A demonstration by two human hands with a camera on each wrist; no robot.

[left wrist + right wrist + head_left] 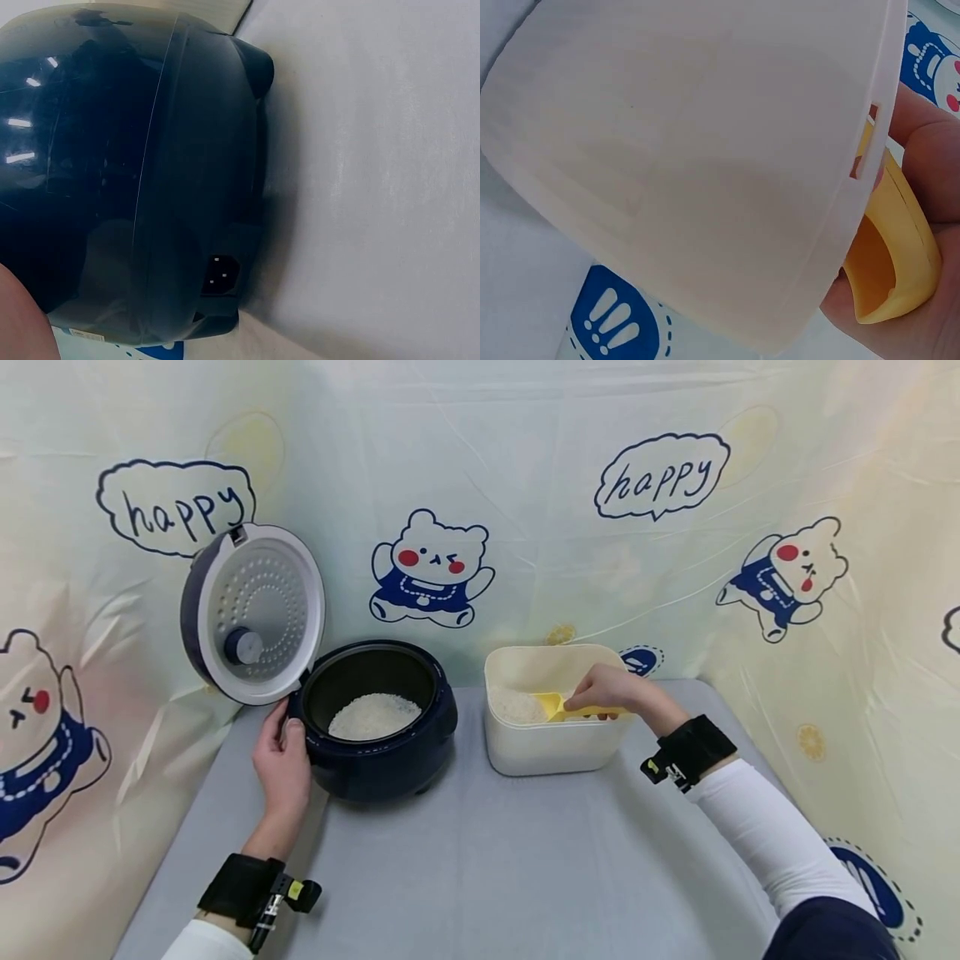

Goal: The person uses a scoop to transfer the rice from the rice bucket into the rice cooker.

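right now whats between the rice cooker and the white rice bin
Nothing: in the head view only a bare strip of grey table separates the rice cooker from the white rice bin.

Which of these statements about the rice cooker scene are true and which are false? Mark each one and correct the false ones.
1. The rice cooker has its lid open. True.
2. The cooker's pot is empty. False: white rice lies in it.
3. The right hand holds a yellow scoop in the white container. True.
4. The left hand rests on the white container. False: it touches the cooker's side.
5. The scoop is blue. False: it is yellow.
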